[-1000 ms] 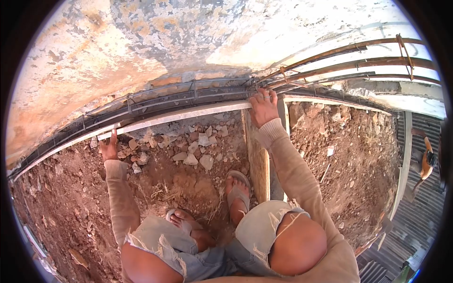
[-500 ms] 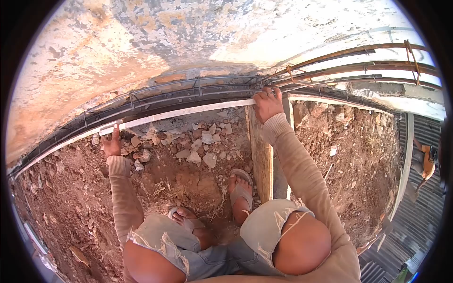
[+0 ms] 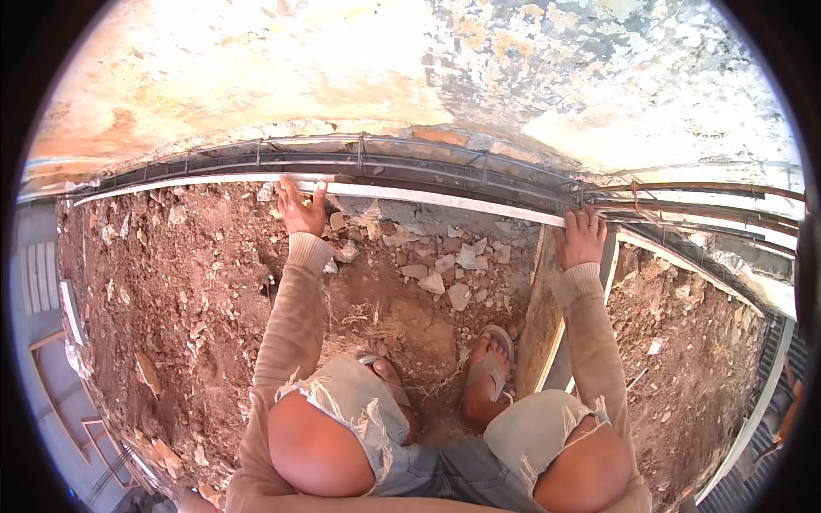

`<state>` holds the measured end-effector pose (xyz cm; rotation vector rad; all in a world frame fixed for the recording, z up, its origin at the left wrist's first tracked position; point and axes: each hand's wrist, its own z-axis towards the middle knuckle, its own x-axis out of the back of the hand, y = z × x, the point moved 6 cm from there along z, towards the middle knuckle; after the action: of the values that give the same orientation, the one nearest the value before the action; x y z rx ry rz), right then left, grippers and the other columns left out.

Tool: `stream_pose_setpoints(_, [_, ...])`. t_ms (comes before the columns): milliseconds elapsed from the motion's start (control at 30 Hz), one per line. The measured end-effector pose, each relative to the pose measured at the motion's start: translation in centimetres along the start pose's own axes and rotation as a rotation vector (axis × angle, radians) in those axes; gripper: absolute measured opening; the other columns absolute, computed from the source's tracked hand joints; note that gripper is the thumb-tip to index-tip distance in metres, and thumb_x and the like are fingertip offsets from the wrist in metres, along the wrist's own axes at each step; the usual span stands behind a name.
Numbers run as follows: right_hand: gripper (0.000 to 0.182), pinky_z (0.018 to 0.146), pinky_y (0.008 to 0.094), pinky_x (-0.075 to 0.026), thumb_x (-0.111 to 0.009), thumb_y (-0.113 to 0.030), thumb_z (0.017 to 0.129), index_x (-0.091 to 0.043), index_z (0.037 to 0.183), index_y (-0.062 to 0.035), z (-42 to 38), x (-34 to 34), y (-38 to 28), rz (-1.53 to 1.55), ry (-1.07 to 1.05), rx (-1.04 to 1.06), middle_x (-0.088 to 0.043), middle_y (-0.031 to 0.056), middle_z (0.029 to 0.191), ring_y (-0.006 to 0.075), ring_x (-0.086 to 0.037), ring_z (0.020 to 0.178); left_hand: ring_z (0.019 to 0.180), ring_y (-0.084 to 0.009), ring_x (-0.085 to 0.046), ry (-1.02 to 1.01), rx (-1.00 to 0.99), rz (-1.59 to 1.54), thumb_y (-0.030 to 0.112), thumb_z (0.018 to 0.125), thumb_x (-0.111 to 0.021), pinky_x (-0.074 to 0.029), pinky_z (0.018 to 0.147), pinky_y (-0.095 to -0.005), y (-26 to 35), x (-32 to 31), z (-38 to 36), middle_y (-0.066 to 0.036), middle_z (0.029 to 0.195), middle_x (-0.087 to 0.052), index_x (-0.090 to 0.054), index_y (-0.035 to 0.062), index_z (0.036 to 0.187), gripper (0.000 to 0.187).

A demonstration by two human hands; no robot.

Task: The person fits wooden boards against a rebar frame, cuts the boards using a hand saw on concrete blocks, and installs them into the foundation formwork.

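Observation:
A long, pale-edged board (image 3: 445,198) stands along the near side of a narrow trench beside the wall. My left hand (image 3: 301,212) is at its top edge, fingers hooked over and thumb on the near side. A short light strip (image 3: 316,179) lies under or beside those fingers; I cannot make out what it is. Farther right, my right hand (image 3: 581,239) curls its fingers over the board's end, where it meets a wooden plank (image 3: 540,316). A rebar cage (image 3: 410,157) of thin bars and ties runs in the trench just beyond both hands.
Behind the trench rises a wall (image 3: 513,68) with peeling paint. Rusty rebar (image 3: 710,203) sticks out at the right. Broken rubble (image 3: 453,265) and loose soil (image 3: 171,291) surround my sandalled feet. Corrugated sheet (image 3: 770,427) lies at the lower right.
The view has turned left, so the board, rebar and both hands appear farther right. My left fingers now reach farther over the board's edge. My right hand stays at the board's end.

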<state>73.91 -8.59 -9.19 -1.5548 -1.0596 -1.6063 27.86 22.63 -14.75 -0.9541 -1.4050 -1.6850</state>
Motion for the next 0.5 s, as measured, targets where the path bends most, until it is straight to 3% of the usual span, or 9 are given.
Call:
stream_pose_setpoints(33, [0.045, 0.117, 0.0537, -0.026, -0.068, -0.035, 0.09, -0.058, 0.127, -0.0114, 0.1, -0.1, 0.0, 0.01, -0.041, -0.028, -0.055, 0.0058, 0.139, 0.0286, -0.037, 0.142, 0.152, -0.0453, -0.011, -0.066, 0.021, -0.036, 0.059, 0.088, -0.068, -0.02, 0.123, -0.051, 0.2, 0.0, -0.2, -0.033, 0.162, -0.015, -0.017, 0.0024, 0.159, 0.104])
stream_pose_setpoints(67, [0.044, 0.117, 0.0525, -0.027, -0.068, -0.034, 0.09, -0.058, 0.126, -0.0113, 0.2, -0.1, 0.1, 0.02, -0.08, -0.056, -0.056, 0.0061, 0.138, 0.0289, -0.037, 0.142, 0.152, -0.0453, -0.011, -0.062, 0.022, -0.033, 0.059, 0.088, -0.068, -0.02, 0.123, -0.051, 0.5, 0.5, -0.3, -0.033, 0.162, -0.015, -0.017, 0.0024, 0.159, 0.104])
stream_pose_setpoints(167, [0.042, 0.114, 0.0515, -0.03, -0.069, -0.032, 0.09, -0.059, 0.124, -0.0112, 0.1, 0.0, 0.0, 0.045, -0.044, -0.063, -0.059, 0.0067, 0.134, 0.0294, -0.037, 0.142, 0.152, -0.0488, 0.002, -0.189, 0.103, -0.157, 0.043, 0.086, -0.074, -0.016, 0.122, -0.0514, 0.2, 0.5, -0.1, -0.033, 0.164, -0.004, -0.02, 0.0159, 0.162, 0.097])
stream_pose_setpoints(300, [0.041, 0.112, 0.0517, -0.032, -0.069, -0.032, 0.089, -0.06, 0.123, -0.0116, 0.1, 0.4, -0.1, 0.061, -0.025, -0.083, -0.06, 0.0064, 0.133, 0.0297, -0.038, 0.142, 0.152, -0.0502, 0.0, -0.185, 0.106, -0.028, 0.041, 0.085, -0.075, -0.015, 0.122, -0.0541, 0.5, 0.3, 0.1, -0.034, 0.163, -0.003, -0.029, 0.0211, 0.16, 0.091])
stream_pose_setpoints(367, [0.04, 0.112, 0.0516, -0.032, -0.07, -0.032, 0.089, -0.061, 0.122, -0.0118, 0.0, 0.2, -0.1, 0.071, -0.02, -0.089, -0.06, 0.0063, 0.133, 0.0298, -0.038, 0.141, 0.152, -0.048, -0.004, 0.034, -0.105, 0.133, 0.041, 0.081, -0.076, -0.015, 0.122, -0.055, 1.7, 1.7, 0.2, -0.031, 0.164, -0.012, -0.044, 0.0269, 0.154, 0.08])
stream_pose_setpoints(400, [0.04, 0.112, 0.0515, -0.033, -0.07, -0.031, 0.088, -0.061, 0.122, -0.0121, 0.0, 0.1, 0.0, 0.08, -0.014, -0.096, -0.06, 0.0062, 0.133, 0.0298, -0.039, 0.141, 0.152, -0.048, -0.004, 0.033, -0.104, 0.133, 0.041, 0.081, -0.076, -0.015, 0.122, -0.055, 1.5, 1.9, 0.7, -0.031, 0.164, -0.012, -0.044, 0.0269, 0.154, 0.08])
stream_pose_setpoints(467, [0.04, 0.111, 0.0514, -0.034, -0.071, -0.031, 0.087, -0.061, 0.122, -0.0122, 0.0, -0.3, 0.1, 0.078, 0.002, -0.091, -0.06, 0.0063, 0.132, 0.0299, -0.039, 0.141, 0.153, -0.0446, -0.009, -0.145, -0.317, -0.079, 0.039, 0.078, -0.078, -0.014, 0.123, -0.0568, 2.1, 1.3, 1.7, -0.02, 0.164, -0.026, -0.058, 0.0287, 0.143, 0.069])
stream_pose_setpoints(500, [0.041, 0.11, 0.0514, -0.035, -0.072, -0.03, 0.086, -0.061, 0.122, -0.0123, 0.0, -0.3, 0.2, 0.077, 0.02, -0.088, -0.06, 0.0064, 0.132, 0.03, -0.039, 0.141, 0.153, -0.042, -0.014, -0.193, -0.322, 0.048, 0.038, 0.075, -0.08, -0.011, 0.122, -0.0612, 2.1, 0.6, 1.8, -0.007, 0.161, -0.038, -0.067, 0.0268, 0.133, 0.06])
